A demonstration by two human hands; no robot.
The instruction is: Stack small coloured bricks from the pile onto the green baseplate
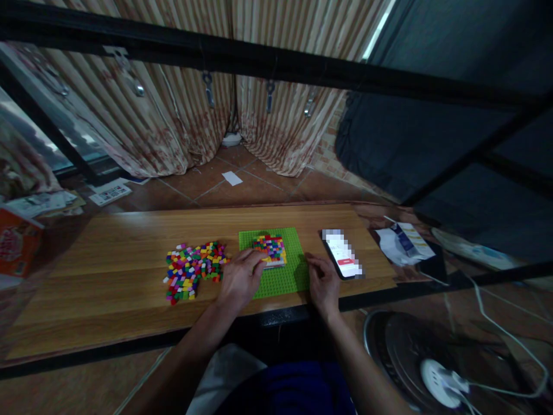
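Note:
A green baseplate lies on the wooden table in front of me. On it stands a square block of many-coloured small bricks. My left hand rests at the plate's left edge, fingers pinched against the lower left corner of the brick block. My right hand lies on the table at the plate's right edge, fingers curled, holding nothing that I can see. A loose pile of coloured bricks lies to the left of my left hand.
A phone with a lit screen lies right of the plate. Papers sit at the table's right end. An orange box is at the far left. A fan and cable stand on the floor at lower right.

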